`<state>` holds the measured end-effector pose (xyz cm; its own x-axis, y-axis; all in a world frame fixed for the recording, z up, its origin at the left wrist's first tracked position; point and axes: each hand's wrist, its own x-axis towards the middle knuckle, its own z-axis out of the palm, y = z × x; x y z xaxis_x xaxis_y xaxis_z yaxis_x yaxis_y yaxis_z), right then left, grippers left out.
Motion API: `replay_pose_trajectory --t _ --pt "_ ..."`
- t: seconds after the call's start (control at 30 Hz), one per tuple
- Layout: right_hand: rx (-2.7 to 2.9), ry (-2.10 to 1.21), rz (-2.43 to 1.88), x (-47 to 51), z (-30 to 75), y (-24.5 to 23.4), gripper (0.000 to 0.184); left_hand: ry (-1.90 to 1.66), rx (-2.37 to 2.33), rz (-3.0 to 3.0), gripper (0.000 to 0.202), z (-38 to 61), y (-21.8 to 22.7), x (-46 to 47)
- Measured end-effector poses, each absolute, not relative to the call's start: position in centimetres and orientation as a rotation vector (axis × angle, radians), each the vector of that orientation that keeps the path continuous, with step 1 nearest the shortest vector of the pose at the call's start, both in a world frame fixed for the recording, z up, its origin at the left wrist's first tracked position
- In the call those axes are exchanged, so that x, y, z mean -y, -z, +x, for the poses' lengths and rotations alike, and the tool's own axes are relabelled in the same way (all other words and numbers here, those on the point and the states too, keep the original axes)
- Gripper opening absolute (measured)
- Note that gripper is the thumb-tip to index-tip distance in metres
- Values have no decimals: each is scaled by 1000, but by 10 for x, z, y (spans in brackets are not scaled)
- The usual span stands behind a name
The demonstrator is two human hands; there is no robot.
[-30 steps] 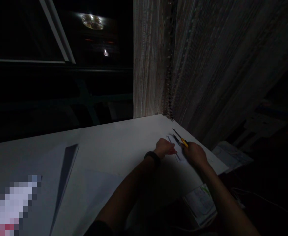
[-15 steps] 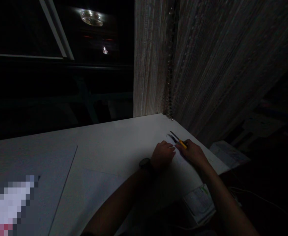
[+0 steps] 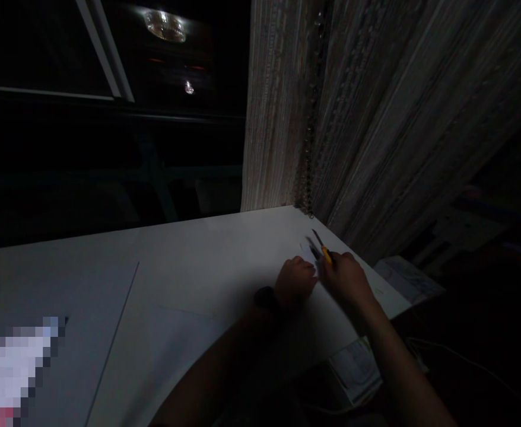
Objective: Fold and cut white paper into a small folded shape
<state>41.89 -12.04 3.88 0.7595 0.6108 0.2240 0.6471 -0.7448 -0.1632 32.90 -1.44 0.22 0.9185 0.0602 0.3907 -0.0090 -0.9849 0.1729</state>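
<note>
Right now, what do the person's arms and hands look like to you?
The left hand and right hand are ungloved. The left forearm wears a dark band, perhaps a watch, at the wrist; the right forearm has none. Both forearms look sleeveless where visible. It's too dark to make out rings or markings.

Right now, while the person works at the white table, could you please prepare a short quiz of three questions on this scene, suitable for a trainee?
1. True or false: a dark wristband is worn on the same arm as the left hand.

2. Which holds the yellow-handled tool?
a) the left hand
b) the right hand
c) both hands together

3. Fill in the missing word: in the picture, the striped curtain hangs mostly in the ____ half.

Key: 1. True. 2. b. 3. Right.
</note>
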Motion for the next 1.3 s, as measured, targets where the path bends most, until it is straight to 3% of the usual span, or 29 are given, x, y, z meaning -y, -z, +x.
replay_pose_trajectory --t 0.3,0.6,0.73,0.9,1.1,1.3 --pt "1110 408 -2862 101 401 -29 39 -647 -675 2711 31 318 -39 1" --pt "1160 534 -2723 98 383 -35 48 -803 -812 2639 29 261 -70 -33" --pt "1576 99 -2308 76 337 -43 40 -824 -1093 2666 31 200 -83 -58" --pt "2108 -298 -1863 46 270 -44 41 -618 -1124 2967 35 100 -55 -39" --pt "2269 -296 -2157 27 232 -41 35 -481 -1140 3011 51 54 4 6" --pt "2055 -403 -2137 23 244 -36 35 -524 -1149 2974 52 55 2 5"
